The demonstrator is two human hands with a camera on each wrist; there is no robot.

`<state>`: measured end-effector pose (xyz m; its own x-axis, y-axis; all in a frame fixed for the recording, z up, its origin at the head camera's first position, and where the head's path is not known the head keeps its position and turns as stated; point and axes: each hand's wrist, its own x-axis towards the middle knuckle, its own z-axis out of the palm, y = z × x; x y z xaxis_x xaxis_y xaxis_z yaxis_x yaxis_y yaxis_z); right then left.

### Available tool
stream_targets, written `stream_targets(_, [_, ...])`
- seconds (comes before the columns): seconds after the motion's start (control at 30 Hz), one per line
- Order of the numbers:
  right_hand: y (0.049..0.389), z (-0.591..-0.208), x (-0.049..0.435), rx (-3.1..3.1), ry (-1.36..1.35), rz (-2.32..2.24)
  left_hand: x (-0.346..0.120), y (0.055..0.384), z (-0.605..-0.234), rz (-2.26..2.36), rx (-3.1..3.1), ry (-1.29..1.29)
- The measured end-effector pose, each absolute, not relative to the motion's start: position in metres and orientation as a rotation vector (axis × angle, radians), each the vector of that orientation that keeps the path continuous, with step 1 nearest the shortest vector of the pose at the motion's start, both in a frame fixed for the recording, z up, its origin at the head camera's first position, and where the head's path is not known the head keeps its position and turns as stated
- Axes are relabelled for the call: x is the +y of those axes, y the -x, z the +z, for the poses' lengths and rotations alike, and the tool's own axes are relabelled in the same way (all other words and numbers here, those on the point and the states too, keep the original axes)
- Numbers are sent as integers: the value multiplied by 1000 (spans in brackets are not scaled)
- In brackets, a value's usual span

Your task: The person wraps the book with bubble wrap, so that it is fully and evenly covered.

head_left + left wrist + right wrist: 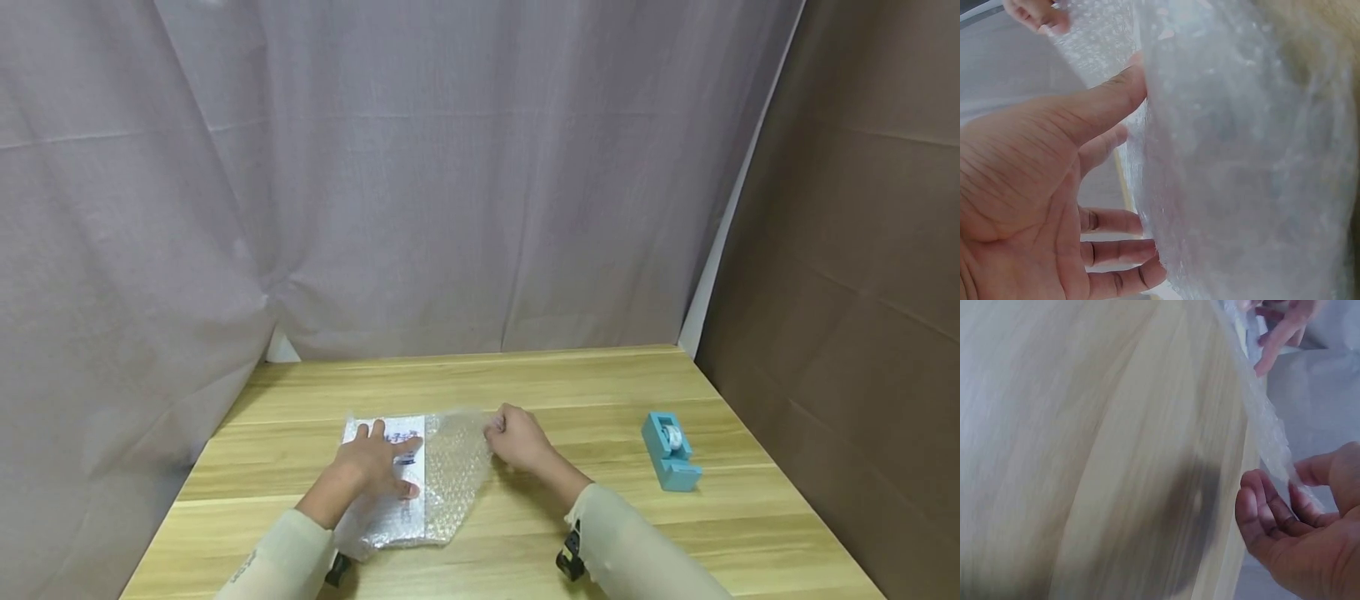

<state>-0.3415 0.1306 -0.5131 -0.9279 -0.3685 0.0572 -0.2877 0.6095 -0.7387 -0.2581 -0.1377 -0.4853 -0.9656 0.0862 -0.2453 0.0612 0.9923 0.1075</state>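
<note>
Pale, soft-looking sleeves (637, 546) are closest to the lens, coming in along the bottom of the frame. Behind everything hangs grey cloth (405, 208), creased and loosely folded, filling the upper part, and below that there's a wood-grain surface (750, 533) with yellowish streaks. Bubble wrap (453, 479) sits left of bottom centre, and honestly it should be the fussy bit: next to no weight, floppy, kinda slick, and probably easy to crease or pop if you squeeze hard. I'd take it by an edge or corner, not the middle. White printed item (401, 521) lies with it in the lower left, flat and rectangular; can't tell if it's one sheet or a booklet, but I'd expect it to be light, stiffer than the film and likely to slide against it, so a flat palm seems a decent hold. Left grip (371, 467) is released, fingers spread over it; right grip (517, 437) is pinching the wrap's right edge. Over at lower right there's a blue tape dispenser (667, 461), blocky, plastic I'd guess, with a small whitish tape roll (672, 437).
</note>
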Motion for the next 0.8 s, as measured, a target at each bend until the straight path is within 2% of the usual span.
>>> stream_targets(0.53, [321, -498, 97, 2360, 485, -1711, -138, 256, -491, 155, 2881, -92])
stream_targets(0.8, [319, -497, 91, 1975, 408, -1881, -136, 257, -485, 143, 2900, -93])
